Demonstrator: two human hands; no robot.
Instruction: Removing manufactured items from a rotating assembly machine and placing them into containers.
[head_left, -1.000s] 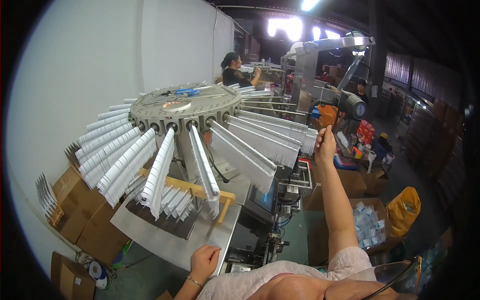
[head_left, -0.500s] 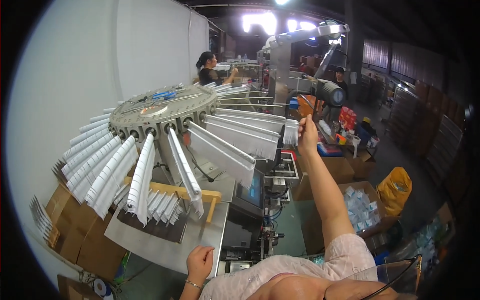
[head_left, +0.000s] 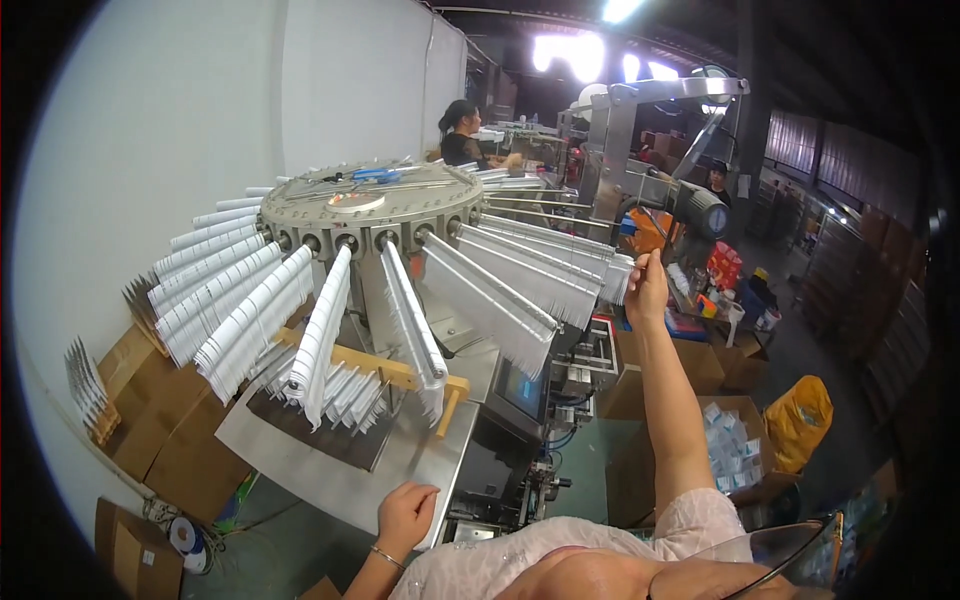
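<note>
And here's the white bundle (head_left: pixel 615 280), thin, fringed along its lower edge, out at the right of the round metal hub (head_left: pixel 400 208), its outer end at the right hand's (head_left: pixel 650 287) bent fingers (pinching or just touching, I can't tell!); the left hand (head_left: pixel 407 515), curled closed, is by the metal surface's (head_left: pixel 420 462) edge.

Glare is cast by blown-out white windows (head_left: pixel 570 57) and a white tubular ceiling lamp (head_left: pixel 621 10); the right is left dim, edges bent, corners blackened.
</note>
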